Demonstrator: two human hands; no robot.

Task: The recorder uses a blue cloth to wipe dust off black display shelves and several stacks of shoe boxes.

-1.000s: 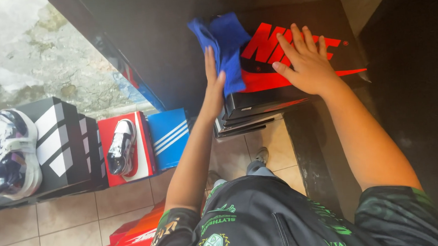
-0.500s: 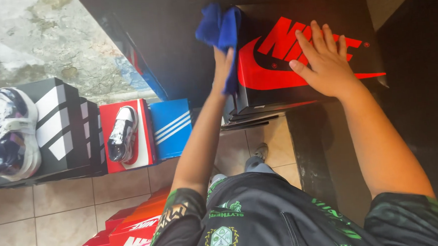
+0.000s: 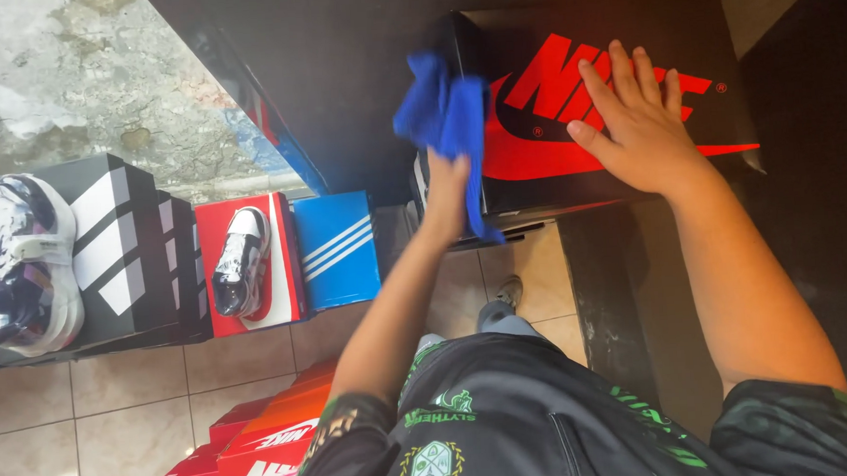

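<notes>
A black shoe box (image 3: 528, 15) with a large red logo on its lid tops a stack of boxes in front of me. My left hand (image 3: 445, 193) grips a blue cloth (image 3: 443, 116) and presses it against the box's left side. My right hand (image 3: 635, 121) lies flat on the lid with fingers spread, over the red logo. Beneath the top box the edges of darker boxes (image 3: 515, 231) stick out.
On the left stand a black-and-white box (image 3: 115, 249) with a sneaker (image 3: 14, 264) beside it, a red box (image 3: 285, 265) carrying a shoe (image 3: 238, 262), and a blue striped box (image 3: 339, 247). Red and orange boxes (image 3: 260, 445) lie on the tiled floor near my legs.
My left hand with the blue cloth has shifted from the box's top left corner down onto its left side. My right hand stays flat on the lid.
</notes>
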